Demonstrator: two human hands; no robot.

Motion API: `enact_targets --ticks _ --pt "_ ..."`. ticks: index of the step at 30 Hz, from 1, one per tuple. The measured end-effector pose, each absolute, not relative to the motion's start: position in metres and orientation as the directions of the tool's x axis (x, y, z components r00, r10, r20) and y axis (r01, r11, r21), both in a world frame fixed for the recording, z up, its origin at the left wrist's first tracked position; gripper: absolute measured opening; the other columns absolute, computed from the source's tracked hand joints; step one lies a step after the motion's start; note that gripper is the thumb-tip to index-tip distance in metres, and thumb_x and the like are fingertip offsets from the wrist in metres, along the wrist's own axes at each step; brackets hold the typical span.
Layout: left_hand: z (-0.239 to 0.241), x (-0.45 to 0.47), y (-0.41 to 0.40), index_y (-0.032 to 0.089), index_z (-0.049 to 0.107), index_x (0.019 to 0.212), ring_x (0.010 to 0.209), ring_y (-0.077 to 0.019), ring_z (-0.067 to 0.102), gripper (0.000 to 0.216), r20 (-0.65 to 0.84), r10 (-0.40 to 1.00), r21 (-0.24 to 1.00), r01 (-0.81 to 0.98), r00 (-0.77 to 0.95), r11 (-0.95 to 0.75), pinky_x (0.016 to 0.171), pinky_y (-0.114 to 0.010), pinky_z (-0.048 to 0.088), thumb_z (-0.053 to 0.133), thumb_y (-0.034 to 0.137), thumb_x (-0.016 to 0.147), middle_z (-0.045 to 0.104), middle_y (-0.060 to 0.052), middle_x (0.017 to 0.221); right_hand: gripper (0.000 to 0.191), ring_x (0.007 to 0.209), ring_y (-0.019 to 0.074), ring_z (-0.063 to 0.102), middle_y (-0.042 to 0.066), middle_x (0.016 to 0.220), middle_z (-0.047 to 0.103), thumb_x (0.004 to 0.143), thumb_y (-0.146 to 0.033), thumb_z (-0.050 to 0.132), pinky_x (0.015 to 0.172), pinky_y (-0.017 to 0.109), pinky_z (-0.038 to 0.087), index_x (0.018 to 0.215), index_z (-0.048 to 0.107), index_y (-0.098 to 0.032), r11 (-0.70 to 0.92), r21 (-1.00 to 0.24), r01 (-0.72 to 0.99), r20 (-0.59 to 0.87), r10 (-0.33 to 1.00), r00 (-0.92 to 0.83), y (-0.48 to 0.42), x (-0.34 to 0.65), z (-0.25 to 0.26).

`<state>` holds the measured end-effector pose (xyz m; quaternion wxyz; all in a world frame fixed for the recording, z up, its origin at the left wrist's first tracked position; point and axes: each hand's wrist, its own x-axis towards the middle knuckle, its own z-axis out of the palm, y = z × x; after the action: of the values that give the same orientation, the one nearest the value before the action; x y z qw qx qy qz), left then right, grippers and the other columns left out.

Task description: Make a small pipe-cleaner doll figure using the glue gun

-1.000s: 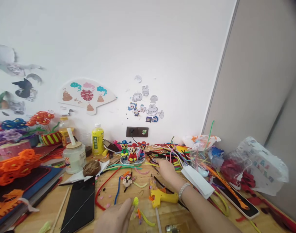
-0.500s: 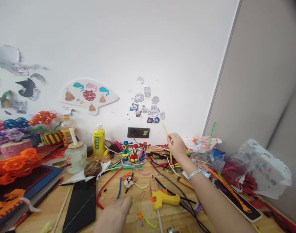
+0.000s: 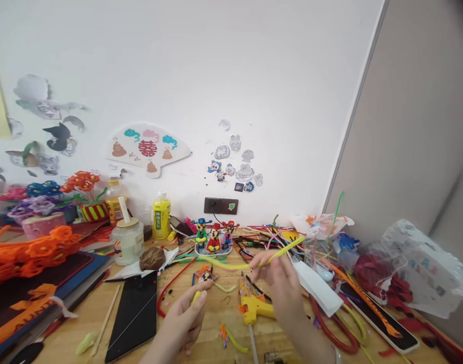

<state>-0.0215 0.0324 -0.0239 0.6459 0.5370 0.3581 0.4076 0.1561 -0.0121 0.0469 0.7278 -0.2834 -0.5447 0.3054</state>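
My right hand pinches a yellow pipe cleaner, which stretches to both sides of the fingers above the wooden table. Low in the middle, my left hand is closed on a small yellow piece; its exact kind is too small to tell. Just beyond the left fingertips lies a small black-and-white figure part. A yellow glue gun rests on its side between the hands, partly covered by my right hand. Short pipe cleaner scraps lie in front of it.
Three colourful figurines stand on a small tray near the wall. At the left are a black tablet, a glass jar, a yellow bottle and orange flowers. Loose pipe cleaners, a phone and plastic bags lie at the right.
My right hand has come down and toward the middle from the back pile with the yellow pipe cleaner. My left hand has turned, showing the small yellow piece. A white strip shows at the right.
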Motion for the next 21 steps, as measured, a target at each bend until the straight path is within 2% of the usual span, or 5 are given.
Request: enact_targets --ticks 3,7,12,16,21 --pt "-0.018 -0.022 0.033 0.013 0.044 0.107 0.024 -0.0030 0.017 0.071 -0.024 0.919 0.989 -0.124 0.393 0.079 0.026 -0.016 0.022 0.052 0.065 0.059 0.029 0.015 0.031 0.030 0.052 0.0127 0.054 0.005 0.068 0.059 0.083 -0.042 0.042 0.050 0.027 0.044 0.070 0.053 -0.017 0.567 -0.810 -0.153 0.562 0.824 0.079 -0.021 0.133 0.019" --pt "-0.010 -0.026 0.037 0.012 0.050 0.093 0.024 -0.0018 0.022 0.065 -0.023 0.971 0.991 -0.121 0.240 0.053 0.028 -0.015 0.017 0.055 0.065 0.055 0.038 0.012 0.036 0.031 0.044 0.0100 0.049 0.001 0.056 0.055 0.082 -0.045 0.043 0.043 0.022 0.038 0.069 0.050 -0.017 0.421 -0.882 -0.210 0.414 0.907 0.082 -0.021 0.125 -0.007" --pt "-0.004 -0.034 0.042 0.015 0.052 0.081 0.027 -0.0025 0.025 0.052 0.018 0.992 0.993 -0.115 0.124 -0.004 0.031 -0.016 0.020 0.056 0.061 0.057 0.040 0.011 0.040 0.037 0.033 0.0053 0.028 -0.008 0.037 0.036 0.078 -0.051 0.046 0.037 0.018 0.021 0.067 0.050 -0.017 0.219 -0.969 -0.117 0.228 0.972 -0.065 -0.019 0.133 -0.017" --pt "-0.005 -0.032 0.037 0.016 0.050 0.072 0.030 -0.0026 0.027 0.042 0.081 0.977 0.995 -0.077 0.199 -0.067 0.033 -0.016 0.018 0.058 0.055 0.060 0.044 0.009 0.043 0.041 0.035 0.0048 0.019 -0.010 0.040 0.028 0.075 -0.055 0.047 0.038 0.020 0.015 0.064 0.050 -0.016 0.182 -0.981 -0.067 0.193 0.955 -0.227 -0.020 0.132 -0.015" --pt "-0.008 -0.025 0.028 0.017 0.047 0.067 0.031 -0.0033 0.023 0.041 0.053 0.964 0.999 -0.014 0.262 -0.051 0.034 -0.016 0.013 0.057 0.056 0.060 0.037 0.011 0.036 0.037 0.038 0.0065 0.022 -0.008 0.042 0.029 0.077 -0.053 0.046 0.041 0.022 0.019 0.068 0.053 -0.017 0.226 -0.970 -0.085 0.236 0.960 -0.153 -0.022 0.130 -0.015"
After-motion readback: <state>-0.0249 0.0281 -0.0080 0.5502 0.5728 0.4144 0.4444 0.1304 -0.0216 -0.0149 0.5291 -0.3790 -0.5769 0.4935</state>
